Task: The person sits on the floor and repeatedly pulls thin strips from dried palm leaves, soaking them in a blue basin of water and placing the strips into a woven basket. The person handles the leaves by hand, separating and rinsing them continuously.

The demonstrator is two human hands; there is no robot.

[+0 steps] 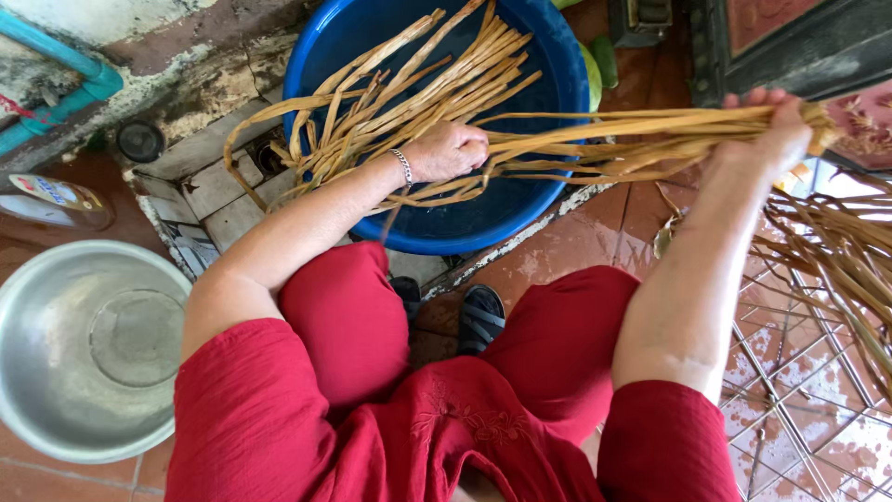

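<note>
Left hand (450,149) clamped around tan strips (595,139) over blue basin (548,56). Right hand (776,130) gripping the same strips at their far end. Steel bowl (56,372) on tiled floor (576,246).

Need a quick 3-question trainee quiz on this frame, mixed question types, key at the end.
1. True or false: the left hand grips the long tan dried leaf strips over the round blue plastic basin.
2. Which hand holds the strips' bunched end, out past the basin's rim?
3. Multiple choice: the round shiny metal bowl sits on the person's A) left B) right C) lap.

Key:
1. True.
2. The right hand.
3. A.
</note>
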